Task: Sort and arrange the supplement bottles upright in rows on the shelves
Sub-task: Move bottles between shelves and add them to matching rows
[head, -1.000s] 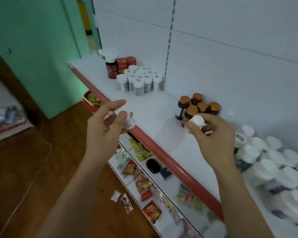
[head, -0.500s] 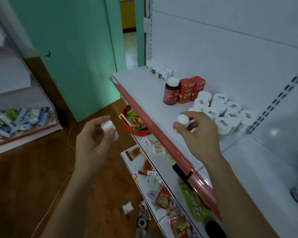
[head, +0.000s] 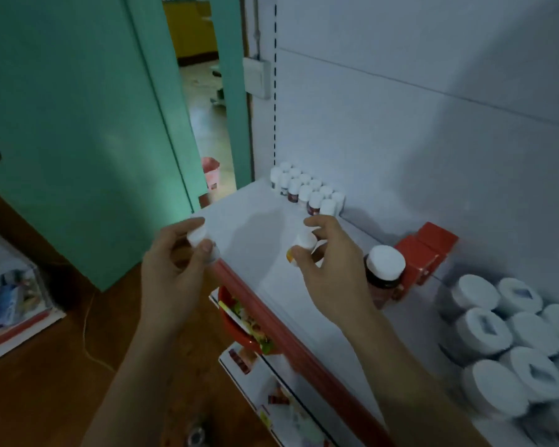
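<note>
My left hand (head: 171,269) pinches a small white-capped bottle (head: 198,236) just off the left front corner of the white shelf (head: 255,227). My right hand (head: 329,269) holds another small white-capped bottle (head: 304,241) over the shelf, fingers curled round it. At the back left corner of the shelf, several small white-capped bottles (head: 307,191) stand upright in two rows. A dark bottle with a wide white cap (head: 384,267) stands just right of my right hand.
Two red boxes (head: 425,250) sit behind the dark bottle. Several grey tubs with white lids (head: 504,343) crowd the shelf's right side. A red strip (head: 271,317) edges the shelf front; a red bowl (head: 239,324) and snack packets lie on lower shelves. A green door (head: 78,124) stands at left.
The view has swung left along the shelf. Both hands, each still holding its small bottle, have come closer to the rows of small bottles at the far left end.
</note>
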`<act>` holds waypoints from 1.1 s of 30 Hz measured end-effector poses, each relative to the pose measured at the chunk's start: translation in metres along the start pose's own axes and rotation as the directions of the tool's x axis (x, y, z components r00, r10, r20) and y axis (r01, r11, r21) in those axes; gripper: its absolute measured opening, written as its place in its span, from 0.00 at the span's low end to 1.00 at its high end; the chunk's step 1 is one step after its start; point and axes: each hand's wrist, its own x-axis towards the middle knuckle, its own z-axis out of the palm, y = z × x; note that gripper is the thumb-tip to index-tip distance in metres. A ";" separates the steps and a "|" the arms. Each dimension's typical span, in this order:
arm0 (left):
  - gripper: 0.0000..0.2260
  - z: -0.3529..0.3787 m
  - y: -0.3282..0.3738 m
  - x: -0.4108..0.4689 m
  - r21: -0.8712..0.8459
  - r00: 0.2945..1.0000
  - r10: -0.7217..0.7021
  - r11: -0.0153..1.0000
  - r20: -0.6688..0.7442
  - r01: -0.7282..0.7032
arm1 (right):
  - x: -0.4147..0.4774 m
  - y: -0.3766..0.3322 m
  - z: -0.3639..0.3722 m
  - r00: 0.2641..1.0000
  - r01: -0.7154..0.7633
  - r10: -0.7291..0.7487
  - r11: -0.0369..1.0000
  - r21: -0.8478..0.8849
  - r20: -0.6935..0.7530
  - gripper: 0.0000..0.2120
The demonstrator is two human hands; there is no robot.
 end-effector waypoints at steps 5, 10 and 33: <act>0.12 0.065 -0.042 0.112 -0.059 0.969 0.103 0.994 0.226 -0.091 | 0.056 0.033 0.037 0.969 -0.134 0.116 0.988 -0.073 -0.216 0.16; 0.15 0.115 -0.074 0.184 -0.156 0.789 0.222 0.974 0.572 -0.161 | 0.105 0.076 0.039 0.761 -0.425 0.290 0.899 -0.108 -0.581 0.12; 0.11 0.176 -0.049 0.197 -0.449 0.358 0.410 0.893 0.839 0.030 | 0.092 0.064 0.077 0.581 -0.433 0.310 0.901 0.037 -0.753 0.19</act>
